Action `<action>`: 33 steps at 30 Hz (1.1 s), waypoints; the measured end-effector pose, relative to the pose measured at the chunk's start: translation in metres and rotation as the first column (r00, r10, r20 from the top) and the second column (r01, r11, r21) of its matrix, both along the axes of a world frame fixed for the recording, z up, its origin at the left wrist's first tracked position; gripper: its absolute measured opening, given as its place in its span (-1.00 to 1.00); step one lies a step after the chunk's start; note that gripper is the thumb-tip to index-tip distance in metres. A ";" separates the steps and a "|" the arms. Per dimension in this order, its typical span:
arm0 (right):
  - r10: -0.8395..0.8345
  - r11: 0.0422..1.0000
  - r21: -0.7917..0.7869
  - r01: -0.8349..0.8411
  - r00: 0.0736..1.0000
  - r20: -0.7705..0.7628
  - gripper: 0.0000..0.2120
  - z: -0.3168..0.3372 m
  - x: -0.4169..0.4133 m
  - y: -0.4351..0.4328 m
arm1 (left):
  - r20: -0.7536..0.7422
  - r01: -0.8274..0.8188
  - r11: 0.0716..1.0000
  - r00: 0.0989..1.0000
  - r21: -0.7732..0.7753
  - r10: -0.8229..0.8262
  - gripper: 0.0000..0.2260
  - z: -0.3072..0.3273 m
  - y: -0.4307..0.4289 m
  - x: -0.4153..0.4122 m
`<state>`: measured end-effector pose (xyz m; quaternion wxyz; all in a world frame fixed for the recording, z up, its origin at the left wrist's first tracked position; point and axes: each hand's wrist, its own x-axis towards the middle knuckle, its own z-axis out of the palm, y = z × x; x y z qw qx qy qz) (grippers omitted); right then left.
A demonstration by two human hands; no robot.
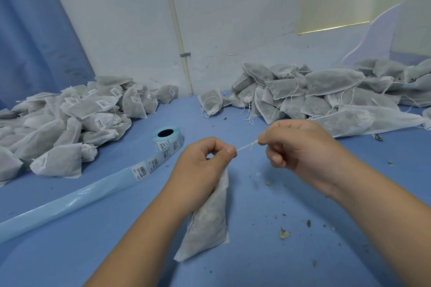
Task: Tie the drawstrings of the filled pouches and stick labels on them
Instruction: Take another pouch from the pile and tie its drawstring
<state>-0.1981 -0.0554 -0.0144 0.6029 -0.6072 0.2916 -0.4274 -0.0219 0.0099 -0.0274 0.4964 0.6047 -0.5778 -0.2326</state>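
Far left there's a blue curtain, and in front of it a pile of labelled pouches heaped on the blue desk, most of them with a barcode sticker facing up. Just to the right of that heap sits the label roll, standing on its side with the hole facing the camera. Its shiny backing strip trails off toward the lower left edge, with a few stickers left on the part near the roll. A white pipe runs up the wall behind it.

Middle of the shot: the left hand has its grip closed around the neck of one filled pouch, which hangs down from the fist with its bottom corner touching the desk. Thumb and forefinger also pinch the drawstring, which runs taut and short across to the right hand. That grip is a tight pinch on the string's other end, other fingers curled in. A loose bit of string dangles between the hands.

Below the right hand, some dry crumbs are scattered on the desk. Back right, against the wall, is the pile of unlabelled pouches, strings hanging loose.
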 end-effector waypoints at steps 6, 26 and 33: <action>0.026 0.999 -0.032 -0.030 0.991 -0.134 -0.84 0.002 -0.008 -0.005 | -0.008 -0.021 1.000 1.000 -0.001 0.021 -0.81 0.001 0.001 0.002; 0.142 0.943 0.192 -0.271 0.852 0.503 -0.83 -0.002 0.011 0.011 | 0.000 0.063 0.998 0.998 -0.024 -0.063 -0.73 0.002 0.003 -0.007; 0.309 0.855 0.253 -0.452 0.838 0.450 -0.79 0.000 0.005 0.009 | 0.035 -0.019 0.995 0.999 -0.100 0.022 -0.80 0.006 0.001 -0.001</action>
